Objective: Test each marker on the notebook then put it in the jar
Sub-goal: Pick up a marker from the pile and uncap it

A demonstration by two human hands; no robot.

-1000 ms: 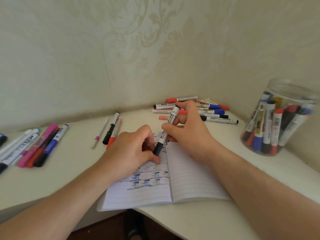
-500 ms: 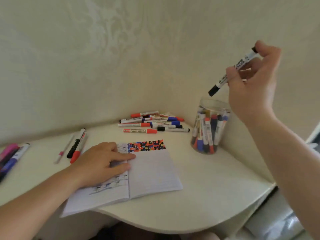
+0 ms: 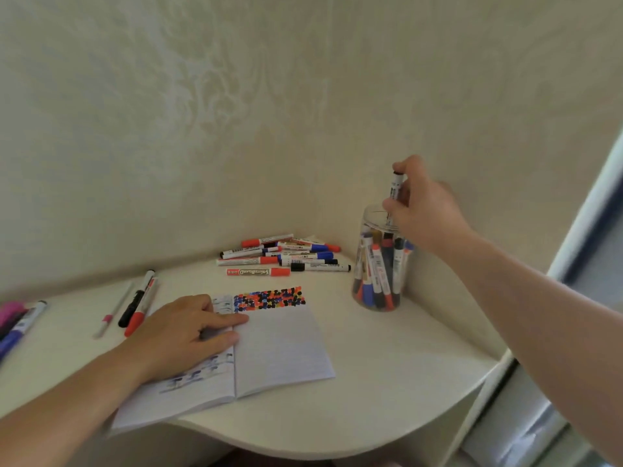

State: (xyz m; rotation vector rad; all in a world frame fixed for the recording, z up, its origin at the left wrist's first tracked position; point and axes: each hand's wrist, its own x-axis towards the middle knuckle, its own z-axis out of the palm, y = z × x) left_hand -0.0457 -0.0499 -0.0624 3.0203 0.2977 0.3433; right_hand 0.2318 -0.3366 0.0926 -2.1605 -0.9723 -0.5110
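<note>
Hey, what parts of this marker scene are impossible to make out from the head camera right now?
- Marker lower end: hidden behind the right hand over the jar.
- Notebook left page: largely covered by the left hand.
- Pink and purple markers: cut off by the left edge, blurred.
- Print on the piled markers: too small, except one red marker's label.

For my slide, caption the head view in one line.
Right hand lowers a black marker into the jar; left hand rests on the notebook.
</note>
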